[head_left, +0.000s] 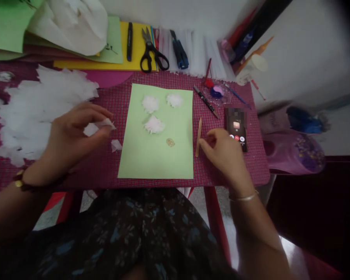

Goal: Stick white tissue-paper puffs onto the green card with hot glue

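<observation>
A small piece of white tissue paper [106,123] is pinched between the thumb and fingers of my left hand [76,130], left of a light green sheet [154,163]. Below that hand, a loose white paper square [116,146] lies by the sheet's left edge. Three fluffy white paper tufts, including a lower one [154,125], sit on the sheet, with a beige patch [170,142] beneath them. My right hand [223,149] has bent fingers, thumb and forefinger slightly apart. Its thumb tip is at the side of a pointed wooden stick [198,138] lying on the table.
A large heap of white paper squares [26,116] covers the table's left. Scissors [150,52], a black marker [130,42] and a blue cutter [179,50] lie at the back. A phone [236,134], a pen [205,101] and a clear dish [218,93] are at right.
</observation>
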`<action>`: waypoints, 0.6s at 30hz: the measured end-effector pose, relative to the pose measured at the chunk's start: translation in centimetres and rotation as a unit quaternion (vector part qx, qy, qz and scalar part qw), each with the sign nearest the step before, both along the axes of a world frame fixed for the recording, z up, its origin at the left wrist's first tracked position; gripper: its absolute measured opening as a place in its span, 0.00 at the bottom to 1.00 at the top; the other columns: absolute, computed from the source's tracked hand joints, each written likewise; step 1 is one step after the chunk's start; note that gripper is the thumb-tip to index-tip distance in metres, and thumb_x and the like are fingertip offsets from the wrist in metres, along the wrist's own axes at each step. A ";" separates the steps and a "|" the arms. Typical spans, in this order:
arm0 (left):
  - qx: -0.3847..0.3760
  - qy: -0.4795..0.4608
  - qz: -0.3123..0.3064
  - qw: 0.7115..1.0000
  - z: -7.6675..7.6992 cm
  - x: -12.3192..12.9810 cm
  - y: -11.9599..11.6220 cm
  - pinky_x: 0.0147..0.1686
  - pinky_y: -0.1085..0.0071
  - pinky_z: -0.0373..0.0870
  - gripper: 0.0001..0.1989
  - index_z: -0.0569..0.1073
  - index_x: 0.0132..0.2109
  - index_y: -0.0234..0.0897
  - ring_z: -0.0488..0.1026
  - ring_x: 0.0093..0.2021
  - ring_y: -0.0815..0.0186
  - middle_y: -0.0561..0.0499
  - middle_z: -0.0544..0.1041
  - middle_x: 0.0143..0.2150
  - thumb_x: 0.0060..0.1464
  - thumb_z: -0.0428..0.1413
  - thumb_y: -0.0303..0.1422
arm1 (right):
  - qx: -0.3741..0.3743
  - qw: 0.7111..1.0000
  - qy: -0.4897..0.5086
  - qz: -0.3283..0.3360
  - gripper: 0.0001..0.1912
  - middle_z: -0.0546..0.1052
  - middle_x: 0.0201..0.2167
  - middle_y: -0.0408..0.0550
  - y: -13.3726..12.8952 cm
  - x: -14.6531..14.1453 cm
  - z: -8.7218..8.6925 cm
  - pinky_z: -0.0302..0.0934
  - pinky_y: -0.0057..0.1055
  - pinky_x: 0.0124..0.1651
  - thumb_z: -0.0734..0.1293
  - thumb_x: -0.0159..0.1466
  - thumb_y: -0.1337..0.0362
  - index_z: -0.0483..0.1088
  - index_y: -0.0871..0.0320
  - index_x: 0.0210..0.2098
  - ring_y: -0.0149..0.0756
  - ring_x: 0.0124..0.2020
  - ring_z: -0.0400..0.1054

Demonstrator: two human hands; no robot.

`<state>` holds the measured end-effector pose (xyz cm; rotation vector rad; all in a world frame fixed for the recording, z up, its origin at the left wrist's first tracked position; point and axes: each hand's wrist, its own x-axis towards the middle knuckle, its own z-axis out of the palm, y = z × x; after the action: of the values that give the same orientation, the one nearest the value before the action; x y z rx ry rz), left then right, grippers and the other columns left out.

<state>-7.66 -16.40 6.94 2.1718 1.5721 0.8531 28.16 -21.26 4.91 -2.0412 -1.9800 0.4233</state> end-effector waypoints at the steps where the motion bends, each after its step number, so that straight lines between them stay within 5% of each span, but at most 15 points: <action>1: 0.015 -0.013 -0.029 0.999 0.2 0.7 0.1 0.50 0.57 0.73 0.06 0.71 0.34 0.44 0.76 0.46 0.59 0.51 0.78 0.45 0.57 0.56 0.39 | -0.020 0.999 -0.040 -0.006 0.18 0.77 0.41 0.59 0.5 -0.4 -0.2 0.68 0.45 0.44 0.67 0.66 0.54 0.72 0.65 0.44 0.49 0.42 0.74; 5: 0.001 -0.050 -0.086 0.995 -0.9 2.5 0.9 0.41 0.63 0.71 0.06 0.72 0.32 0.42 0.74 0.40 0.62 0.50 0.76 0.39 0.54 0.57 0.38 | -0.092 0.979 -0.184 0.004 0.13 0.78 0.42 0.61 2.0 -1.7 -0.5 0.64 0.38 0.39 0.64 0.65 0.62 0.71 0.64 0.43 0.49 0.40 0.75; 10: -0.253 -0.210 -0.055 0.943 -3.2 3.1 0.9 0.25 0.74 0.61 0.08 0.73 0.36 0.38 0.65 0.26 0.72 0.56 0.71 0.27 0.54 0.59 0.38 | -0.095 0.972 -0.212 0.021 0.16 0.79 0.41 0.65 2.3 -1.0 -0.5 0.63 0.37 0.37 0.59 0.62 0.72 0.71 0.68 0.48 0.49 0.38 0.76; 14: -0.318 -0.320 -0.067 0.890 -3.8 3.5 0.7 0.24 0.76 0.64 0.14 0.72 0.43 0.40 0.66 0.23 0.73 0.59 0.71 0.24 0.50 0.63 0.36 | -0.013 0.999 0.049 0.011 0.28 0.78 0.32 0.48 1.3 0.8 -1.1 0.63 0.33 0.32 0.61 0.60 0.74 0.65 0.60 0.60 0.37 0.27 0.71; 16: -0.320 -0.318 -0.079 0.889 -3.9 3.8 0.7 0.25 0.75 0.66 0.16 0.70 0.46 0.41 0.68 0.23 0.71 0.60 0.71 0.23 0.49 0.63 0.34 | 0.023 0.968 0.251 -0.015 0.21 0.73 0.24 0.39 0.6 1.5 -1.2 0.63 0.30 0.27 0.62 0.62 0.71 0.71 0.55 0.53 0.31 0.19 0.65; 18: -0.318 -0.308 -0.090 0.892 -3.8 4.0 0.7 0.25 0.74 0.68 0.16 0.69 0.45 0.42 0.70 0.22 0.71 0.60 0.73 0.23 0.49 0.63 0.33 | 0.036 0.904 0.424 -0.026 0.12 0.73 0.21 0.38 0.1 1.7 -1.1 0.66 0.29 0.27 0.63 0.63 0.69 0.76 0.53 0.41 0.29 0.19 0.66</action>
<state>-3.70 -15.74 3.09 1.3661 1.0920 0.7267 29.86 -21.13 3.82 -1.4597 -1.3610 0.9997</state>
